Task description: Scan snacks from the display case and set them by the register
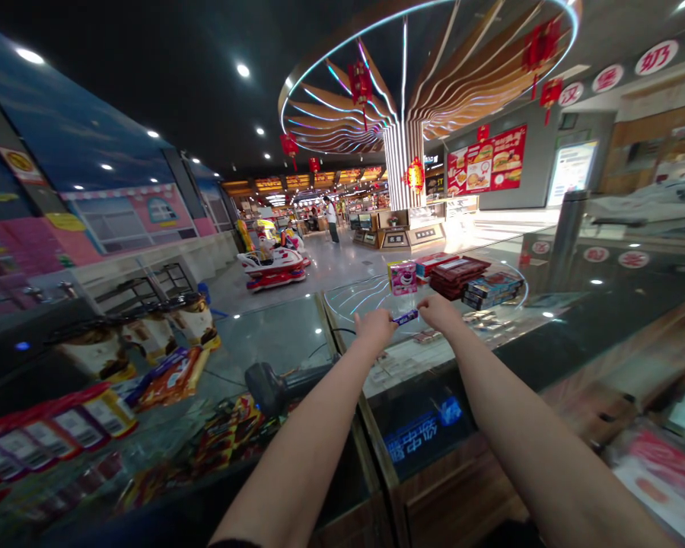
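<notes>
Both arms reach out over a glass counter (428,354). A small, narrow purple pack (406,317) with pale lettering is stretched between my hands, slightly tilted. My left hand (375,327) is closed on its left end, and the fingers of my right hand (438,313) are closed at its right end. Just beyond them stands a pink and purple box (403,278). To the right of that box lie a stack of dark red packets (458,275), a red box (434,263) and some blue boxes (492,289).
Left of my left forearm lies a black handheld scanner (279,384). Bagged snacks (228,434), snack bars (168,377) and brown-and-white cups (191,320) fill the left counter. Farther off are a kiddie ride (274,259) and a standing person (331,219).
</notes>
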The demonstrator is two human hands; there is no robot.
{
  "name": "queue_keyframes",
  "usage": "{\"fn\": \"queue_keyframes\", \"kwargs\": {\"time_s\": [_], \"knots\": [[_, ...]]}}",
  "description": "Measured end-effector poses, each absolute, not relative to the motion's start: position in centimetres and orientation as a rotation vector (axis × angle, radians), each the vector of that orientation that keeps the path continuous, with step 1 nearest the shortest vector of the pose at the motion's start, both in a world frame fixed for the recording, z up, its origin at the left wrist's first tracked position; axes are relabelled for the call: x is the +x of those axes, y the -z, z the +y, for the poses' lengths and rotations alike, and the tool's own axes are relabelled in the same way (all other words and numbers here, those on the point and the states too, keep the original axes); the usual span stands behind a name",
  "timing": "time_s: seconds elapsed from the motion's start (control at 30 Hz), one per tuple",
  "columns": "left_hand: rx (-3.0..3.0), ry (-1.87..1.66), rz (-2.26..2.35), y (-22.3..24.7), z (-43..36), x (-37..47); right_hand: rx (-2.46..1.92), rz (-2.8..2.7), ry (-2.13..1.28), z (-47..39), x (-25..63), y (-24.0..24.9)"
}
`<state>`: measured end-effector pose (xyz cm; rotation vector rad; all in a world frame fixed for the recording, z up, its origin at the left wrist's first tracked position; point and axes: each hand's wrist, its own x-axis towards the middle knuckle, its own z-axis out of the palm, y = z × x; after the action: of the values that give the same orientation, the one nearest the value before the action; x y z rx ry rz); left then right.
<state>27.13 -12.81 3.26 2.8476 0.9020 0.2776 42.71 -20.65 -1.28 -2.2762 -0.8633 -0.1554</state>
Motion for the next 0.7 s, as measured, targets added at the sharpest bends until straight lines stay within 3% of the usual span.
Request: {"fn": "queue_keyframes", "kwargs": {"time_s": [0.33,0.7], "knots": [[2.847,-0.352,0.977,-3.6,-12.7,27.3,-2.231,-0.944,0.064,-20.3,42.4,1.0],[2.718,-0.555,0.997,-6.5,-9.9,22.9,-1.700,-1.022,-0.346,-19.0,39.2,0.0]]}}
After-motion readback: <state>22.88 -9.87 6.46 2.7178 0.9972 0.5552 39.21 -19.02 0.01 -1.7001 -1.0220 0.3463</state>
